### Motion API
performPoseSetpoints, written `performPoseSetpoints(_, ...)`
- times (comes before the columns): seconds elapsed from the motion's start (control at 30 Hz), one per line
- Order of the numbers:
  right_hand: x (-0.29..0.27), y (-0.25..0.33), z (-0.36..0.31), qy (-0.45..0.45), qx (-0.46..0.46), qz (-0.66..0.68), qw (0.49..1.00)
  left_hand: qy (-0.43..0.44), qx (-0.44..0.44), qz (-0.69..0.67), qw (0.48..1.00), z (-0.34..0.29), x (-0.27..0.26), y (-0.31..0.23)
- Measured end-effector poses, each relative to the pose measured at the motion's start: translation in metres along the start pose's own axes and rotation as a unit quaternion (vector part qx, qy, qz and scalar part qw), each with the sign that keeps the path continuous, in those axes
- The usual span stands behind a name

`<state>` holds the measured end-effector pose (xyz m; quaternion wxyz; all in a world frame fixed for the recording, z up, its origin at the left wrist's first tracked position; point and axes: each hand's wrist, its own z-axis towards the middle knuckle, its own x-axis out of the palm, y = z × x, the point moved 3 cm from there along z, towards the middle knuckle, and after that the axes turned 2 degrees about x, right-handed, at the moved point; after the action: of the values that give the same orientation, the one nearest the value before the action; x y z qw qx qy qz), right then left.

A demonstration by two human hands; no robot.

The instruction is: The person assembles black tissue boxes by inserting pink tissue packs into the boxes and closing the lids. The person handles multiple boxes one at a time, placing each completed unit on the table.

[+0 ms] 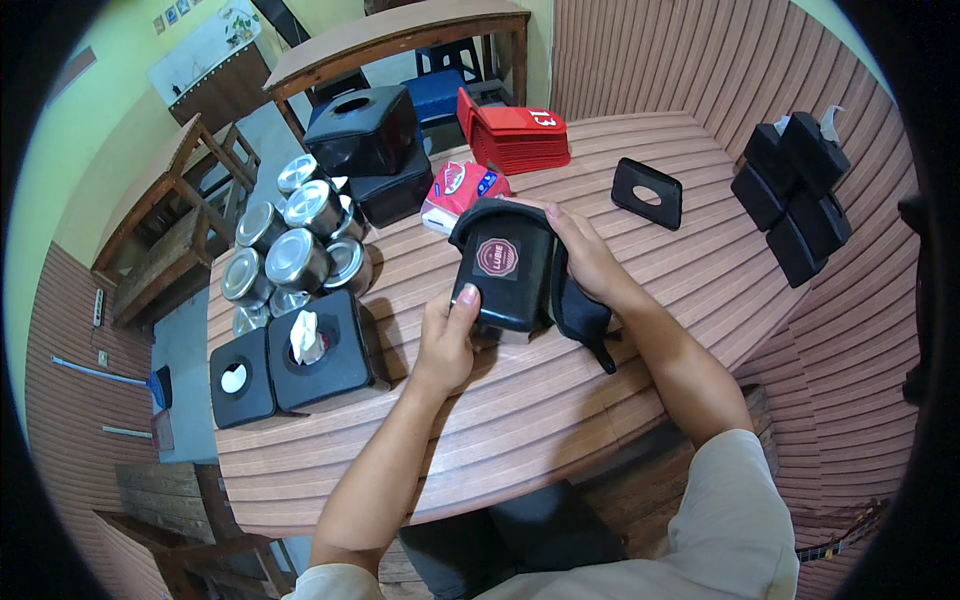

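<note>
We see both hands on a black tissue-box cover [505,268] held just above the middle of the slatted wooden bench [640,320]. Left hand [447,340] clamps its near end, thumb pressed on top. Right hand [588,255] grips the far right side, fingers curled over the rim (fingertips hidden inside). A black flap [580,312] hangs beside the cover. Just behind it lies a red-and-white tissue pack [458,190]. Left of the hands stand two filled black tissue boxes [318,355] and a cluster of metal tins [295,245]. A loose black lid [647,193] lies well apart.
</note>
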<state>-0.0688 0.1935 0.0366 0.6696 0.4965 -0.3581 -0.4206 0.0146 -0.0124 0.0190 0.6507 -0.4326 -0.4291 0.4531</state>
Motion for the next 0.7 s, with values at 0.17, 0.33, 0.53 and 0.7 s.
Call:
performPoseSetpoints(0.17, -0.004, 0.011, -0.003, -0.008, 0.011, 0.067, 0.998, 0.101, 0.012, 0.064, 0.993, 0.001, -0.001, -0.009)
performPoseSetpoints(0.33, 0.002, 0.024, -0.010, -0.015, -0.106, -0.073, 0.992, 0.136, -0.159, -0.009, 0.978, -0.001, -0.005, -0.017)
performPoseSetpoints(0.53, 0.025, 0.047, -0.023, 0.009, -0.243, -0.245, 0.938, 0.082, 0.018, 0.033, 0.996, 0.000, -0.006, -0.045)
performPoseSetpoints(0.7, 0.043, 0.054, -0.035, 0.012, -0.270, -0.327, 0.905, -0.051, 0.118, 0.164, 0.978, -0.007, 0.008, -0.041)
